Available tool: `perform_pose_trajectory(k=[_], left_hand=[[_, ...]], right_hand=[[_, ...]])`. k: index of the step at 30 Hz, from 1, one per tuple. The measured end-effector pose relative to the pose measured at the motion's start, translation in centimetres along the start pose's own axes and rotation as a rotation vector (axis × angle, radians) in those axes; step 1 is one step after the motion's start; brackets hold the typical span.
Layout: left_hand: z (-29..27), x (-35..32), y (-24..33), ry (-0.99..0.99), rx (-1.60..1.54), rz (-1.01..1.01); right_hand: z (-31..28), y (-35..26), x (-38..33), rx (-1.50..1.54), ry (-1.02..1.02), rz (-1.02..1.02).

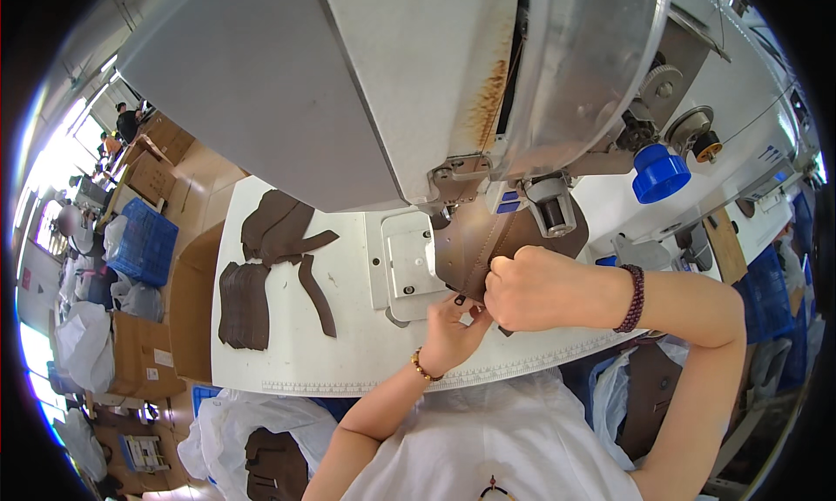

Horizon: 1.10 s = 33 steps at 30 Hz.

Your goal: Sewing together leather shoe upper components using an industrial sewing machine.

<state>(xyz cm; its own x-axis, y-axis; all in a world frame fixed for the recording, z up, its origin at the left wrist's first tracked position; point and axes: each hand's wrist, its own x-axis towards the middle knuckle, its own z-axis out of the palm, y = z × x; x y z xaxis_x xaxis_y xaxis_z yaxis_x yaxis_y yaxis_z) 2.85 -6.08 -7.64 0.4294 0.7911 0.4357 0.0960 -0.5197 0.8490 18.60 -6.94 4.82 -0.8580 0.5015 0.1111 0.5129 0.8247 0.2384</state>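
Note:
A brown leather-like piece (470, 248) with stitch lines and small holes lies under the head of a sewing machine (475, 170). At its near edge, the thumb and fingers of my left hand (453, 335) are closed in a pinch on the piece. A small black thing (460, 300) shows at those fingertips; its kind cannot be made out. My right hand (549, 290) is closed in a fist against the piece's right near side. Its curled fingers face down, so what they hold is hidden.
Left on the white table (348, 274) are a stack of brown pieces (244, 305), more brown pieces (277, 225) and a curved strip (315, 296). A ruler strip (366, 386) follows the front edge. A blue knob (659, 173) hangs at the machine's right. Plastic bags (252, 431) sit below.

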Motion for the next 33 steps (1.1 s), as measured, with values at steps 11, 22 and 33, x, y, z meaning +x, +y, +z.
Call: perform_pose_trajectory(k=[11,22,33], left_hand=[[-0.3,0.6,0.3,0.069,0.007,0.126],[0.4,-0.1,-0.6,0.040,-0.178,0.146],[0.3,-0.2,-0.2,-0.023,-0.753,-0.179]], right_hand=[[-2.8,-0.6,-1.4,-0.263,0.179,0.018],[4.1,-4.5,0.0,-0.192,0.570,0.424],[4.0,-1.0,-1.1,-0.056,0.766,0.404]])
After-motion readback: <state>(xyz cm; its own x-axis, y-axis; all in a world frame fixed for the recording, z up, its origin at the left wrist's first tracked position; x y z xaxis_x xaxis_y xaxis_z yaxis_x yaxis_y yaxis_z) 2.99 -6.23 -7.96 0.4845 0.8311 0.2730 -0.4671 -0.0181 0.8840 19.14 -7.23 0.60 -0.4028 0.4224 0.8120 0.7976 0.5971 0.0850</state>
